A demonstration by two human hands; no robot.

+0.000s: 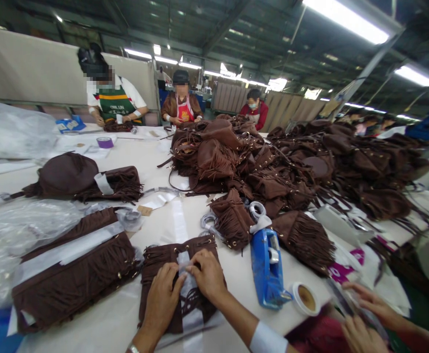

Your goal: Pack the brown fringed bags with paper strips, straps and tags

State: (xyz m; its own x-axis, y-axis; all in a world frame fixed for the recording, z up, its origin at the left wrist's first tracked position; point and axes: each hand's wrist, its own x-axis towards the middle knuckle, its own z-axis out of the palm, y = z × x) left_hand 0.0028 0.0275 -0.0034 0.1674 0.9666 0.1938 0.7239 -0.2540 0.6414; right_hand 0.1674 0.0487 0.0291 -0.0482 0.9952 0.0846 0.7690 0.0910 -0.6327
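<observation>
A dark brown fringed bag (151,267) lies flat on the table in front of me, with metal eyelets along its far edge. A white strip (192,319) runs lengthwise under and over its middle. My left hand (162,296) rests on the bag's left half, thumb and fingertips closing on the strip. From the other side, my right hand (210,275) pinches the same strip, its fingers bent close to my left thumb. Loose dark fringes show below the fingertips. A blue tape dispenser (264,274) stands to the right of my right hand.
Another wrapped brown bag (74,274) lies at left, with a third bundle (67,174) behind it. Brown bags (221,152) are heaped at back right. A tape roll (306,299) sits beside the dispenser. A co-worker's hands (368,314) are at lower right; several people work across the table.
</observation>
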